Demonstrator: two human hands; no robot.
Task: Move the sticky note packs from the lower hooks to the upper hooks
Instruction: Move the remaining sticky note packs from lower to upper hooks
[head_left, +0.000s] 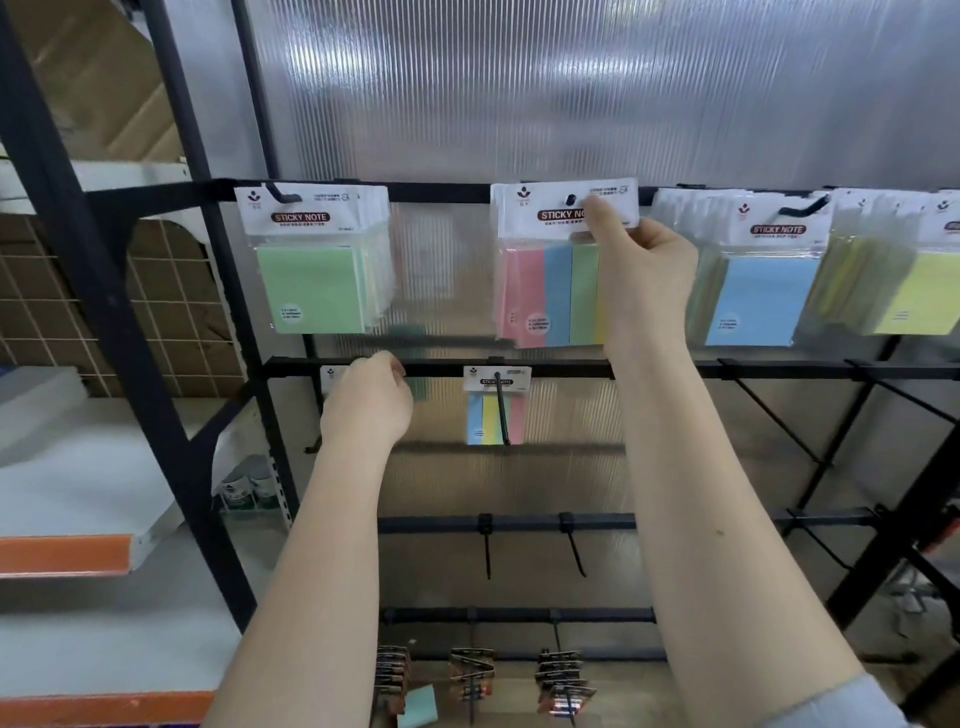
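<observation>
The right hand (641, 270) is raised to the upper rail (441, 191). Its thumb and fingers are pinched on the white header card of a striped pack (550, 260) of sticky notes, pink, blue, green and yellow. The pack's hanging hole is seen over the tip of an upper hook (570, 199), with further packs hanging behind it on the same hook.

The left hand (366, 397) is held at the lower rail (571, 369). Its fingers are curled, and a white header card (332, 375) is partly visible just behind it. Whether the card is actually gripped cannot be told, as the fingertips are hidden and the frame is blurred there.

One small striped pack (496, 405) is hung on a lower hook (502, 415) at the middle of the lower rail, between the two forearms.

On the upper rail, a bundle of green packs (317, 265) is hung to the left, a bundle fronted by a blue pack (758, 275) to the right, and a yellow pack (914, 291) at the far right edge.

Bare hooks are fitted to the rails below. Packs of batteries (470, 675) are hung on the lowest row.
</observation>
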